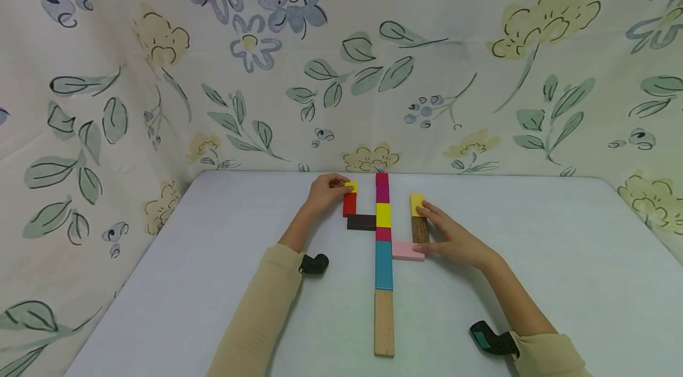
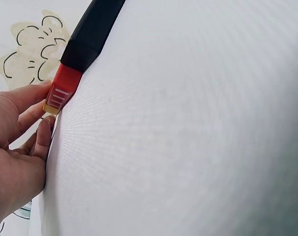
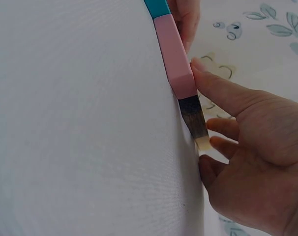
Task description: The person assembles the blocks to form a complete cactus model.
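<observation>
At the far left of a layout of flat blocks, my left hand (image 1: 323, 194) pinches a small yellow block (image 1: 351, 187) at the end of a red block (image 1: 349, 204). A dark block (image 1: 361, 222) joins the red one to a long central column. On the other side, my right hand (image 1: 461, 240) spreads its fingers along a branch of blocks. Its thumb rests at the pink block (image 1: 408, 251), while a forefinger touches a yellow block (image 1: 416, 205). Between those two sits a brown wood-grain block (image 1: 420, 230).
The column runs away from me: a plain wooden block (image 1: 384, 323), a blue block (image 1: 383, 264), a small magenta block (image 1: 383, 235), a yellow block and a longer magenta block (image 1: 382, 188) near the back edge. Behind the white table (image 1: 160, 306) hangs a floral cloth (image 1: 341, 69).
</observation>
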Available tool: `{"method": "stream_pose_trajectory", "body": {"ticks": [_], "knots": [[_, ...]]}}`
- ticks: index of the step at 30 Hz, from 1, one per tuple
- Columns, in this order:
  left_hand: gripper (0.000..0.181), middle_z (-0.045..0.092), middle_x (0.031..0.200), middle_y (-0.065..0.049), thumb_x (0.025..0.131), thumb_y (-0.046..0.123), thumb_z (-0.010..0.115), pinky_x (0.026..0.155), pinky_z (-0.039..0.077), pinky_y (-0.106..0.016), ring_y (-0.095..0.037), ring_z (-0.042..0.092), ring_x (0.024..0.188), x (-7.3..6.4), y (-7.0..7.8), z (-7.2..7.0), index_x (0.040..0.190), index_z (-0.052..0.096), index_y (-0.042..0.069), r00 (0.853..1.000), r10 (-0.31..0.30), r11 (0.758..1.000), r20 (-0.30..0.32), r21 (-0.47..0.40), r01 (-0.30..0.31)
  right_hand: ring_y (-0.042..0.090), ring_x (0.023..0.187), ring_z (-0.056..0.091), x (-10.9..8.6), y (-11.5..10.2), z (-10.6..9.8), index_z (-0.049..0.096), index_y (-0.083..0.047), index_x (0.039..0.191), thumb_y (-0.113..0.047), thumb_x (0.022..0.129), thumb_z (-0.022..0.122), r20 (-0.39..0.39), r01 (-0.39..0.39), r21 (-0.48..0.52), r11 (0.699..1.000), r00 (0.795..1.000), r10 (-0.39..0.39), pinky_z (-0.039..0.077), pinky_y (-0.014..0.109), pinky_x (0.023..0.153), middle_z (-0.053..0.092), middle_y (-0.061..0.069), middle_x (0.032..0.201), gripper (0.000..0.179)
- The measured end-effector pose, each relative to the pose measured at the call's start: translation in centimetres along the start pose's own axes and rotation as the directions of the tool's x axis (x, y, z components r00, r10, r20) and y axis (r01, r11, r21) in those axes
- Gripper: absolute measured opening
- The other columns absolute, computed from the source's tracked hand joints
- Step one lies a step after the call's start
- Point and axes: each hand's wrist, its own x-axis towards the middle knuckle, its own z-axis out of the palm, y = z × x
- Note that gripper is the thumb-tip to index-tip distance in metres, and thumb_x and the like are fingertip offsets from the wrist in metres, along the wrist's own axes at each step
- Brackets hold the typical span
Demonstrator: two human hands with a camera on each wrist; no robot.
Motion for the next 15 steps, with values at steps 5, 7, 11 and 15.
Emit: {"method": "stream_pose_trajectory", "body": {"ticks": [5,7,11,15], "knots": [[0.030,0.067,0.113,-0.015,0.099,0.018,0.075,0.083,0.049,-0.025,-0.026,0.058,0.102,-0.01,0.03,-0.08,0.124,0.074,0.001,1.000,0.006,1.000,0.008,0.008,-0.006,0.054,0.157,0.012,0.00,0.08,0.01,0.032,0.000,0.164,-0.032,0.090,0.082,-0.001,0.001,0.004,1.000,1.000,-0.001,0.027,0.076,0.117,0.014,0.027,0.173,0.095],[0.030,0.067,0.114,-0.015,0.099,0.018,0.074,0.083,0.049,-0.025,-0.026,0.058,0.103,-0.03,0.05,-0.11,0.125,0.074,0.001,1.000,0.007,1.000,0.007,0.007,-0.007,0.054,0.157,0.012,0.00,0.12,0.01,0.032,0.000,0.164,-0.032,0.090,0.082,-0.002,0.002,0.005,1.000,1.000,-0.002,0.027,0.075,0.117,0.014,0.027,0.173,0.095],[0.031,0.067,0.113,-0.015,0.100,0.018,0.074,0.081,0.049,-0.023,-0.025,0.058,0.101,-0.05,0.04,-0.15,0.126,0.074,0.002,1.000,0.002,1.000,0.006,0.000,-0.002,0.054,0.158,0.012,-0.02,0.18,-0.01,0.032,-0.001,0.164,-0.032,0.090,0.082,-0.003,0.002,0.008,1.000,1.000,-0.002,0.026,0.075,0.118,0.014,0.027,0.173,0.095],[0.031,0.067,0.111,-0.014,0.100,0.018,0.073,0.077,0.046,-0.020,-0.024,0.057,0.100,-0.09,0.01,-0.25,0.127,0.073,0.001,1.000,0.002,1.000,0.008,-0.011,-0.001,0.054,0.158,0.012,-0.04,0.20,-0.05,0.032,-0.001,0.164,-0.034,0.089,0.082,-0.004,0.001,0.009,1.000,1.000,-0.001,0.026,0.075,0.118,0.014,0.027,0.173,0.095]]}}
